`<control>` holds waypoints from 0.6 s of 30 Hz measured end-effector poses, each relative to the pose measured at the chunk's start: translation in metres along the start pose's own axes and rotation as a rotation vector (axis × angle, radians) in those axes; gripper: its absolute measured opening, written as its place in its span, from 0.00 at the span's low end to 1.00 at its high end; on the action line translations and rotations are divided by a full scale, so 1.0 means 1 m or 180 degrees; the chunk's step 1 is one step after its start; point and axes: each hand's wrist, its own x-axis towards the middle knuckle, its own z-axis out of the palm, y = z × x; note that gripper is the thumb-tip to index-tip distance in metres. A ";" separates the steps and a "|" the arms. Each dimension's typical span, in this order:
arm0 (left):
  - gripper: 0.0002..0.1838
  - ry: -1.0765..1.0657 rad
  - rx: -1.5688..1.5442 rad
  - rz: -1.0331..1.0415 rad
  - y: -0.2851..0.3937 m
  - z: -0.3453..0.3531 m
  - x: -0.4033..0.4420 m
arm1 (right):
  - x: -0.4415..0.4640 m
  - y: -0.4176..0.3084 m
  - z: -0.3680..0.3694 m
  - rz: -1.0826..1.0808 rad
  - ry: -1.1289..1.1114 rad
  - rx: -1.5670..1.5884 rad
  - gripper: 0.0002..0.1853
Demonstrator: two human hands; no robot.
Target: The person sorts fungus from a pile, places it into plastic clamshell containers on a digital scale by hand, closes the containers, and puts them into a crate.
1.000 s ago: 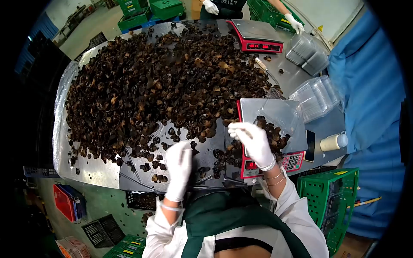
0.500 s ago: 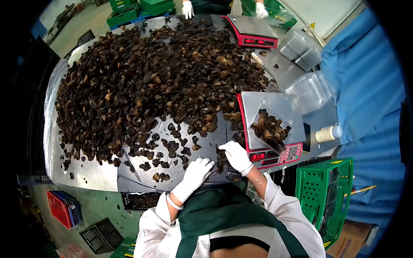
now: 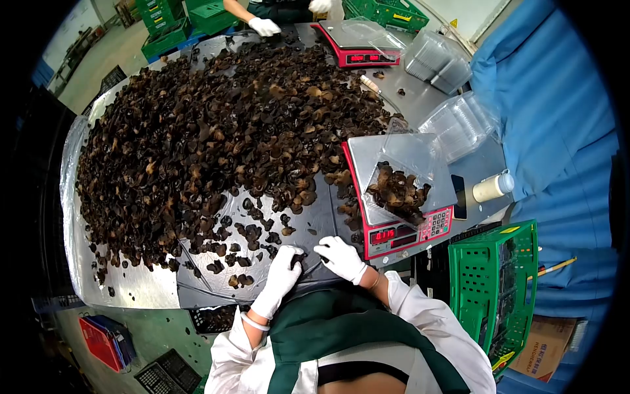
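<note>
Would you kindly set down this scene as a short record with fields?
Left hand: gloved, curled, dark piece at its fingertips
Right hand: gloved, fingers bent, apart from left hand
Near scale: red, digits lit, bearing a clear container of dark pieces
Heap: dark pieces across the table
Right of scale: phone, bottle
Far side: co-worker's gloved hand

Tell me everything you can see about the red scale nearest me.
The scale has a red body, flat metal-looking plate, keypad and lit red display. It stands on the table, with a clear plastic container holding dark, curled pieces on its plate. Your right hand is left of it, apparently not touching.
</note>
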 end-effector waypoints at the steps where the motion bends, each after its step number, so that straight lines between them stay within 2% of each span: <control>1: 0.16 -0.0058 -0.0230 -0.0359 -0.002 -0.001 0.001 | 0.004 0.006 0.007 0.0200 0.0416 0.0728 0.19; 2: 0.17 -0.0313 -0.0867 -0.1116 -0.007 -0.002 0.001 | 0.007 0.013 0.013 0.0397 0.0829 0.1458 0.17; 3: 0.17 -0.0281 -0.1839 -0.1263 -0.010 -0.005 0.002 | 0.015 0.004 -0.013 0.1853 -0.0070 0.3326 0.14; 4: 0.18 -0.0244 -0.2811 -0.1395 -0.007 -0.007 0.006 | 0.018 0.010 -0.015 0.2254 0.0004 0.4868 0.13; 6: 0.18 -0.0142 -0.3938 -0.1548 0.010 -0.013 0.015 | 0.013 0.018 -0.023 0.1897 0.0012 0.6844 0.16; 7: 0.18 -0.0101 -0.4227 -0.1548 0.013 -0.013 0.018 | 0.013 0.019 -0.021 0.2053 0.0124 0.7188 0.18; 8: 0.17 -0.0058 -0.4514 -0.1545 0.015 -0.012 0.022 | 0.010 0.020 -0.021 0.1671 0.0145 0.7366 0.19; 10: 0.18 -0.0056 -0.5037 -0.1605 0.015 -0.007 0.031 | 0.010 0.007 -0.033 0.1668 0.0528 0.6202 0.20; 11: 0.16 -0.0020 -0.5066 -0.1658 0.023 -0.007 0.036 | 0.010 0.006 -0.037 0.1839 0.0569 0.6238 0.20; 12: 0.16 -0.0001 -0.5091 -0.1711 0.034 -0.007 0.042 | 0.008 0.013 -0.040 0.1751 0.0335 0.6908 0.22; 15: 0.14 -0.0024 -0.4894 -0.1353 0.063 -0.005 0.061 | 0.004 0.010 -0.086 0.1519 0.0498 0.6798 0.21; 16: 0.13 -0.0053 -0.4778 -0.1251 0.074 -0.002 0.068 | 0.000 0.018 -0.099 0.1243 0.0516 0.7008 0.21; 18: 0.11 -0.0091 -0.4261 -0.1164 0.112 0.002 0.091 | -0.003 0.019 -0.141 0.1162 0.1218 0.5815 0.19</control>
